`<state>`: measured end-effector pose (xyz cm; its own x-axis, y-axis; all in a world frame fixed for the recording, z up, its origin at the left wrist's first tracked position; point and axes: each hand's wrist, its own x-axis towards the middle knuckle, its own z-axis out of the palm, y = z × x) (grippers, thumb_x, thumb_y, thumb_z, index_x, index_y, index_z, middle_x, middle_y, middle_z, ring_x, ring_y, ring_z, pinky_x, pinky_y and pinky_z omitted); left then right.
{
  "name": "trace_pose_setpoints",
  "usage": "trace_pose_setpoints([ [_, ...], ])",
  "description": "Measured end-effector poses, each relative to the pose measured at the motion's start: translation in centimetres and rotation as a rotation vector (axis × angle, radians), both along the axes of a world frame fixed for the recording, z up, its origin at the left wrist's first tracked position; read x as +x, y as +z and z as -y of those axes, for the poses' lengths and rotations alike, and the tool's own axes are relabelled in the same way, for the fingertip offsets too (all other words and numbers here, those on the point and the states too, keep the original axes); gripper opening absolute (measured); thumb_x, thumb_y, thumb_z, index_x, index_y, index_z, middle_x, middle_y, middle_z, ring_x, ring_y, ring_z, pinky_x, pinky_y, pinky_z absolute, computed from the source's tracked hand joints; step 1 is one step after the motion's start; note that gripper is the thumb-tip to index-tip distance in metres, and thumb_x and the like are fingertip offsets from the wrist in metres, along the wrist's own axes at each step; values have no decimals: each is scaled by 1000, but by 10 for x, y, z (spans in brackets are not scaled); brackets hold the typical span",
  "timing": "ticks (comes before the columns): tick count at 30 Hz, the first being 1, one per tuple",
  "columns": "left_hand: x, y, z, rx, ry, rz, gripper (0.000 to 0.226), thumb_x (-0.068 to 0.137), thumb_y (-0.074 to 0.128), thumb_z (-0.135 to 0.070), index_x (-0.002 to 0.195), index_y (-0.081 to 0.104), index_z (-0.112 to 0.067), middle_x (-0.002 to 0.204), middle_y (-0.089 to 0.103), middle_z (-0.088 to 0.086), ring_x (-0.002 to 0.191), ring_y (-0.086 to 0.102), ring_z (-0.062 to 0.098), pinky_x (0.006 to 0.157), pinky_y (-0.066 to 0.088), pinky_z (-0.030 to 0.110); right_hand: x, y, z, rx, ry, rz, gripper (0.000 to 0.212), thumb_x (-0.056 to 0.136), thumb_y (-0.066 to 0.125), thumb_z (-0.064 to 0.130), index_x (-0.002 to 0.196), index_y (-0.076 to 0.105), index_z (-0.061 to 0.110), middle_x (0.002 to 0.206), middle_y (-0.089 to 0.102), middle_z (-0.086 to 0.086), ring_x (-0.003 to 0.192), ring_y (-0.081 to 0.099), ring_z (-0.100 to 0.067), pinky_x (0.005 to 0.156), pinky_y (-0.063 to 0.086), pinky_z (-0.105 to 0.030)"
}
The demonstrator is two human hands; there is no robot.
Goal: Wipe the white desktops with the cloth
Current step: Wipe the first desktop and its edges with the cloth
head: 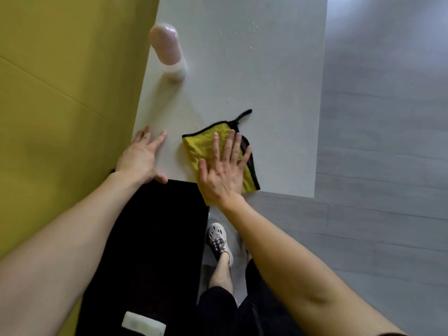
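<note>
Fingers (229,146) of the right hand (220,178) are spread flat on the yellow cloth (201,146) at the near edge of the tabletop (266,93), left hand (139,158) resting flat beside it, and droplets (252,47) farther up look unwiped, so I'd guess plenty's left.

Prob. office: white desk (242,81) w/ yellow partition (60,93), grey floor (388,141).
</note>
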<state>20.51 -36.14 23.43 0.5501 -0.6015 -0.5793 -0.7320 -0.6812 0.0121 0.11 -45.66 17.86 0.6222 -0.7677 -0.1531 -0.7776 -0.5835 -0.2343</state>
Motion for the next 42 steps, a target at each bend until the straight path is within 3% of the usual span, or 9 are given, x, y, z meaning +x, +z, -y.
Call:
trace_pose_setpoints([
  [7, 2, 0, 0, -18, -38, 20, 160, 51, 103, -63, 172, 0, -46, 183, -5, 3, 170, 3, 26, 133, 30, 47, -10, -7, 39, 10, 558, 111, 63, 114, 26, 56, 172, 19, 33, 181, 8, 2, 168, -2, -19, 135, 4, -55],
  [10, 1, 2, -1, -16, -53, 34, 159, 51, 100, -69, 171, -2, -48, 183, -5, 2, 170, 3, 24, 131, 34, 48, -61, -10, 81, -47, 323, 62, 65, 111, 33, 56, 171, 26, 33, 181, 13, 3, 168, 4, -17, 134, 9, -56],
  [13, -3, 8, -2, -16, -64, 70, 156, 54, 97, -72, 171, -4, -48, 183, -4, 0, 170, 3, 22, 127, 40, 48, -119, -9, 124, -13, -52, -64, 74, 107, 25, 57, 174, 9, 29, 182, -4, 6, 167, -9, -12, 132, 0, -65],
  [16, -5, 15, 0, -12, -86, 90, 155, 54, 96, -73, 171, -2, -49, 183, -2, -1, 169, 6, 21, 121, 44, 50, -112, -12, 117, -32, -234, -110, 82, 102, 31, 51, 174, 6, 19, 182, -4, -9, 168, -6, -26, 129, 3, -70],
  [22, -6, 20, 0, 13, -113, 99, 155, 52, 95, -78, 171, -2, -50, 183, 0, -1, 169, 9, 22, 119, 45, 54, 45, -1, -10, -17, 61, -30, 81, 104, 28, 53, 174, 6, 19, 179, -13, -21, 166, -16, -38, 128, -3, -71],
  [27, 2, 30, 4, 25, -171, 109, 147, 56, 93, -79, 171, 7, -47, 182, 11, 0, 167, 21, 22, 117, 48, 51, -5, -1, 31, -38, 333, 39, 77, 106, 36, 69, 173, 17, 35, 182, 0, -3, 168, -6, -19, 134, 6, -57],
  [31, 2, 29, -4, -35, -150, 120, 144, 61, 92, -75, 173, 8, -40, 183, 8, -8, 167, 16, 14, 118, 47, 46, -74, 1, 128, -42, -40, -81, 84, 102, 21, 80, 173, 9, 38, 182, -6, 1, 167, -10, -16, 134, 2, -56],
  [35, 6, 26, -10, -69, -138, 135, 144, 63, 88, -79, 174, 8, -33, 182, 5, -13, 166, 16, 9, 119, 45, 40, -14, 3, 124, -30, -331, -91, 102, 95, 12, 88, 174, 0, 25, 180, -12, -14, 167, -15, -30, 131, -3, -64],
  [42, 6, 24, -7, -71, -128, 97, 143, 65, 91, -74, 174, 8, -34, 182, 3, -14, 167, 12, 8, 120, 44, 44, 96, 4, 36, -43, 416, 46, 78, 105, 31, 64, 173, 13, 32, 182, -2, -9, 168, -7, -27, 133, 1, -59],
])
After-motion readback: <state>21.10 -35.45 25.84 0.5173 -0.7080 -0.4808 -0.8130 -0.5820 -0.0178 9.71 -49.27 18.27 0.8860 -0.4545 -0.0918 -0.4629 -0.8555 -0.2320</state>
